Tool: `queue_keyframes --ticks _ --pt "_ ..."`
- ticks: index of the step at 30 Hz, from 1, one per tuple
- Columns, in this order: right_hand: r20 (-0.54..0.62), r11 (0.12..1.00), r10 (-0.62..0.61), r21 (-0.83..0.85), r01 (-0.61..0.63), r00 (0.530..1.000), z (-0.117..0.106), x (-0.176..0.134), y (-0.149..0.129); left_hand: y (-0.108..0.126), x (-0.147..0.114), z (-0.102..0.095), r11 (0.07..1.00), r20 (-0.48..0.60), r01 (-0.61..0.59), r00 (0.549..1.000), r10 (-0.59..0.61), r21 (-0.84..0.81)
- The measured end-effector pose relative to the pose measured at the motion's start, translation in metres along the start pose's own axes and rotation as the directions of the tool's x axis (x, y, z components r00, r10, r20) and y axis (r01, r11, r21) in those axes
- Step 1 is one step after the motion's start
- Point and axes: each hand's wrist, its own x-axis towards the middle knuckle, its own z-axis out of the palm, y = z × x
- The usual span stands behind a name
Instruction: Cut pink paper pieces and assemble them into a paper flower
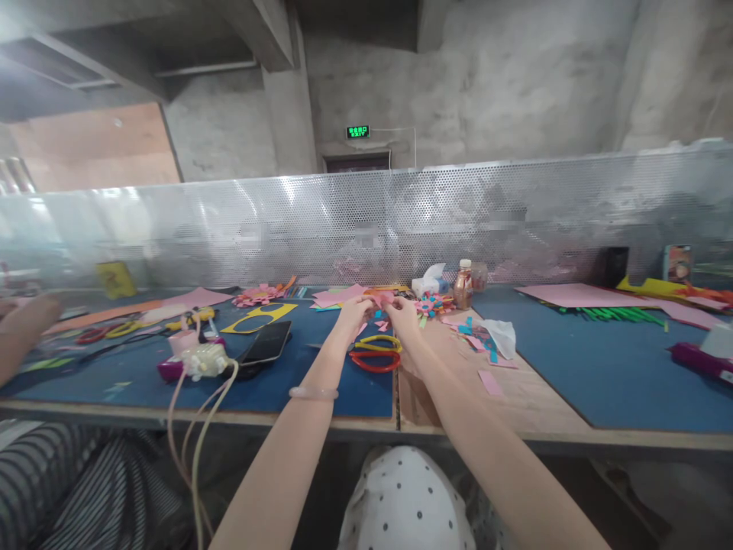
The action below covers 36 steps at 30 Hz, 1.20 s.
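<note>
Pink paper piece [382,299] is pinched between her left hand [356,312] and right hand [402,313], fingertips closed on it, arms stretched over the yellow scissors [378,344], apparently for folding.

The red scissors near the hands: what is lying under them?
The red scissors lie on the blue mat, with yellow scissors just behind. The right hand hides the mat farther back.
</note>
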Motion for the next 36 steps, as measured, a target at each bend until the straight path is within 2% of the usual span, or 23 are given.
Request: queue_keyframes --ticks 9,16,20,29,36 --pt "0.018 0.999 -0.034 -0.006 0.034 0.999 -0.001 -0.002 -0.004 -0.006 0.003 -0.004 0.999 0.007 -0.046 0.999 0.045 0.028" --pt "0.037 1.000 -0.004 0.022 0.003 0.999 0.000 0.001 0.004 -0.010 0.006 -0.006 0.997 -0.013 -0.058 0.998 0.058 0.051" --pt "0.025 0.999 -0.031 0.009 0.030 0.999 0.001 0.003 0.007 -0.013 0.008 -0.006 0.995 -0.009 -0.067 0.998 0.068 0.075" --pt "-0.081 0.998 -0.052 0.034 0.055 0.995 0.003 0.009 0.010 -0.012 0.004 -0.002 0.999 0.081 0.031 0.996 -0.033 0.036" --pt "-0.055 0.994 -0.027 0.105 0.032 0.998 0.004 0.007 0.009 -0.003 -0.004 0.004 0.997 0.103 0.076 0.992 -0.076 0.002"
